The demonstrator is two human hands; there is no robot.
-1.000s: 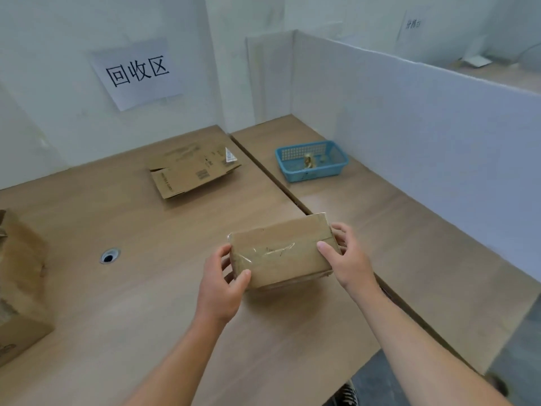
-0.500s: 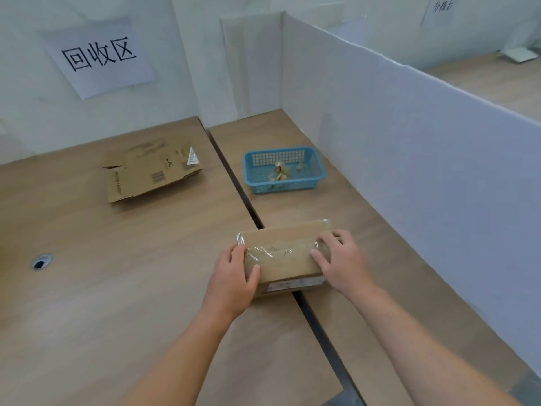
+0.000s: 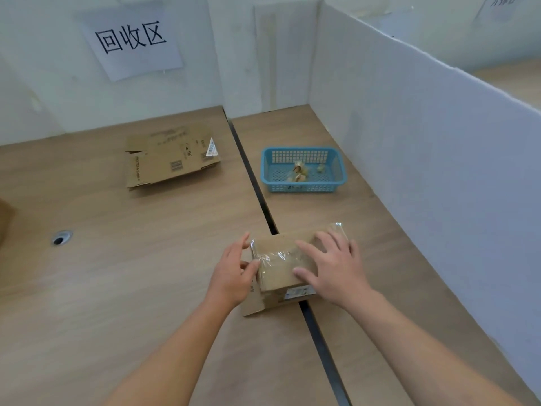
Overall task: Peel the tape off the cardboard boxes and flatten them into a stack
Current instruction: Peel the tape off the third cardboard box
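A small brown cardboard box point(image 3: 281, 259) wrapped in clear tape sits on the desk, straddling the dark seam between the two tabletops. My right hand point(image 3: 330, 268) lies flat on its top with fingers spread. At the box's left end my left hand point(image 3: 235, 273) has its thumb on the crinkled clear tape point(image 3: 265, 257) and its fingers behind that end. A flattened cardboard box point(image 3: 169, 158) lies at the back of the left tabletop.
A blue plastic basket point(image 3: 304, 184) with tape scraps stands on the right tabletop, beyond the box. A white partition point(image 3: 424, 136) walls the right side. A cable hole point(image 3: 60, 238) is at left, and another carton's edge point(image 3: 4, 218) shows at far left.
The box has come down from in front of me onto the desk over the seam. My right hand has moved from the box's end onto its top.
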